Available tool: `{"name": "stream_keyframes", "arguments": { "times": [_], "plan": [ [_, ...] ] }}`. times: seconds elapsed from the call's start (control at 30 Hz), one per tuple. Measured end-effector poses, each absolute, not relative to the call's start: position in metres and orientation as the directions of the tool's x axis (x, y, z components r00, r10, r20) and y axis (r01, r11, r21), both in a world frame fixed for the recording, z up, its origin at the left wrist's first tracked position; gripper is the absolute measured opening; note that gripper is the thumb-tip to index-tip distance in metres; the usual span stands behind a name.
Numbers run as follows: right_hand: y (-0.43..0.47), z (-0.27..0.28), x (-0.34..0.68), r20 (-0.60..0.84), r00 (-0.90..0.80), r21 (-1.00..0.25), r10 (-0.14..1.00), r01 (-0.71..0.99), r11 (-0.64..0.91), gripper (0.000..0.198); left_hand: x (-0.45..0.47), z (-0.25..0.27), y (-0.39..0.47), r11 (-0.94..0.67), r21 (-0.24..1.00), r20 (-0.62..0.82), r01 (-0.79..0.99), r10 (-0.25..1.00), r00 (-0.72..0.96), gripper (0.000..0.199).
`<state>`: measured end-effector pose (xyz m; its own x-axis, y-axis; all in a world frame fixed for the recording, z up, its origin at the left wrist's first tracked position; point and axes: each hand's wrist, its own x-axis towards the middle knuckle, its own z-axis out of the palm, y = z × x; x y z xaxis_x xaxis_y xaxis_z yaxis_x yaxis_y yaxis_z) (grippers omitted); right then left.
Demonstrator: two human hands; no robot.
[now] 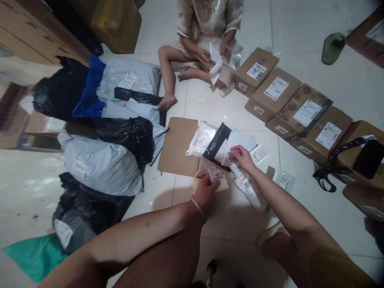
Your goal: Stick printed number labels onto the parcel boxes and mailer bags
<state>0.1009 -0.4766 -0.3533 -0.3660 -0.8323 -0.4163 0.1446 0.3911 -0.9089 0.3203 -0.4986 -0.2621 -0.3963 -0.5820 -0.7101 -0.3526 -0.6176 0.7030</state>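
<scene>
Five labelled cardboard boxes already lined up at right; several small mailers loose on the tiled floor, apparently unsorted. Left hand pinching a label strip printed 4015, fingers closed on it. Right hand just beside, fingertips nipping a white labelled packet atop the black mailer.

cardboard boxes in row: 5 | flat cardboard sheet: 1 | green slipper: 1

On the floor, the left hand pinches a label roll numbered 4015, while the right hand touches small parcels; a seated person handles what looks like paper.
</scene>
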Motion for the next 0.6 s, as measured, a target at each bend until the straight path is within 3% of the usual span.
{"name": "stream_keyframes", "arguments": {
  "times": [0.07,0.13,0.27,0.37,0.43,0.53,0.6],
  "plan": [
    [-0.465,-0.33,0.12,-0.457,-0.141,-0.856,-0.878,0.338,0.391,0.051,0.32,-0.257,-0.5,-0.61,0.722,-0.687,-0.326,-0.58,-0.437,0.037],
    [-0.454,-0.31,0.137,-0.411,0.008,-0.841,-0.912,0.382,0.383,0.058,0.319,-0.252,-0.502,-0.624,0.714,-0.688,-0.316,-0.545,-0.479,0.039],
    [-0.443,-0.289,0.155,-0.359,0.039,-0.876,-0.932,0.329,0.352,0.054,0.321,-0.246,-0.51,-0.716,0.651,-0.733,-0.253,-0.505,-0.457,0.043],
    [-0.444,-0.284,0.157,-0.294,-0.011,-0.947,-0.956,0.143,0.289,0.04,0.322,-0.247,-0.518,-0.706,0.654,-0.736,-0.271,-0.51,-0.445,0.043],
    [-0.446,-0.281,0.158,-0.156,-0.045,-0.984,-0.987,-0.081,0.159,0.024,0.322,-0.251,-0.521,-0.681,0.676,-0.723,-0.282,-0.537,-0.435,0.041],
    [-0.448,-0.279,0.162,0.106,-0.049,-0.914,-0.993,-0.399,-0.078,0.007,0.322,-0.261,-0.519,-0.75,0.631,-0.754,-0.199,-0.533,-0.384,0.044],
    [-0.446,-0.279,0.167,0.218,-0.025,-0.833,-0.976,-0.526,-0.172,0.01,0.323,-0.27,-0.516,-0.782,0.603,-0.774,-0.158,-0.526,-0.352,0.049]
  ]
}}
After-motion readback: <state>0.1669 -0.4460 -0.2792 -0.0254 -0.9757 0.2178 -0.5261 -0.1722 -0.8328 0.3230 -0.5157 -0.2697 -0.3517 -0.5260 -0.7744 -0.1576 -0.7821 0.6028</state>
